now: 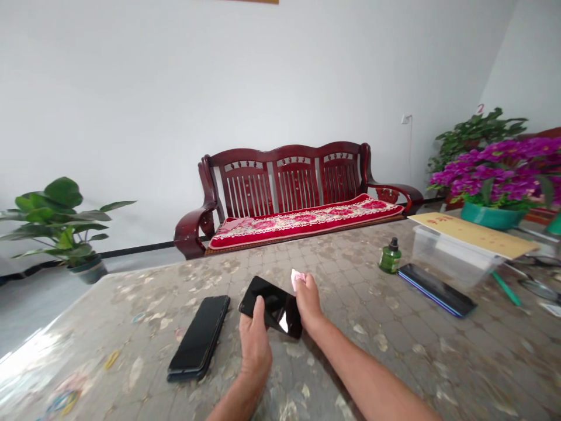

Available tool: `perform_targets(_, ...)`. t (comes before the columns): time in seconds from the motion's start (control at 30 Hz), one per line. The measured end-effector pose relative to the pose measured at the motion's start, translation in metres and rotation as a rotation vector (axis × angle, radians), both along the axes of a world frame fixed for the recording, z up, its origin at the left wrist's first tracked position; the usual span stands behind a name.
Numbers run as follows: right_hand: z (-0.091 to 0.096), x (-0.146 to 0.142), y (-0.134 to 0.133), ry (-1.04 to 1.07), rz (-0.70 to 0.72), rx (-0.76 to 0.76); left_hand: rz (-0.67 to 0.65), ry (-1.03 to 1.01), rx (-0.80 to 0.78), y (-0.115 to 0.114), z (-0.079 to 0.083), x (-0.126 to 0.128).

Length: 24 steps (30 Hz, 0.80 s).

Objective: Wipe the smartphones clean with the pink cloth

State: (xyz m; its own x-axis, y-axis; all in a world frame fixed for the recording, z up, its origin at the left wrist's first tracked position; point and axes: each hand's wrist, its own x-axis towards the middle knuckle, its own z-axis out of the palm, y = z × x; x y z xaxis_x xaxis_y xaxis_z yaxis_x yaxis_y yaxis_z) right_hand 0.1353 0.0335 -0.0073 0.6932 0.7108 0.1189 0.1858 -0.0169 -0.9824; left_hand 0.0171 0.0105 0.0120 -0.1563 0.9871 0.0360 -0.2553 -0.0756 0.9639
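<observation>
My left hand (pixel 255 339) grips a black smartphone (pixel 274 304) above the table, its thumb lying across the glossy screen. At the phone's right end, my right hand (pixel 309 301) is closed on a small pinkish-white wipe (pixel 297 277), which pokes out past the fingers. Whether it is cloth or tissue I cannot tell. Left of my hands, more dark phones (pixel 199 336) lie stacked on the table, the upper one screen up. Farther right rests a phone with a blue-violet edge (pixel 436 290), beside a green bottle with a black cap (pixel 390 256).
The patterned tablecloth (pixel 350 356) spreads under everything. A clear plastic box (pixel 456 257) carries a yellow sheet (pixel 475 234), with purple flowers (pixel 495 172) behind. Rubber bands (pixel 65 402) lie at the lower left. Beyond the table stand a wooden bench (pixel 289 181) and a potted plant (pixel 65 225).
</observation>
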Motion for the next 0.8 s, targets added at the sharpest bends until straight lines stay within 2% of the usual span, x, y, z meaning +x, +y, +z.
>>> perform_targets(0.03, 0.002, 0.009, 0.002, -0.159, 0.03, -0.107, -0.03, -0.006, -0.006, 0.0, 0.0, -0.001)
perform_targets(0.2, 0.014, 0.049, 0.014, -0.367, 0.098, -0.254, -0.057, 0.025, 0.052, 0.005, -0.001, -0.01)
perform_targets(0.4, 0.015, 0.066, 0.029, -0.596, 0.232, -0.397, -0.325, 0.216, 0.006, 0.006, -0.017, -0.008)
perform_targets(0.63, 0.011, 0.056, 0.043, -0.744, 0.402, -0.408, -0.491, 0.802, 0.328, -0.017, -0.03, -0.019)
perform_targets(0.8, 0.006, 0.046, 0.058, -0.772, 0.534, -0.318, -0.619, 1.033, 0.521, -0.031, -0.035, -0.032)
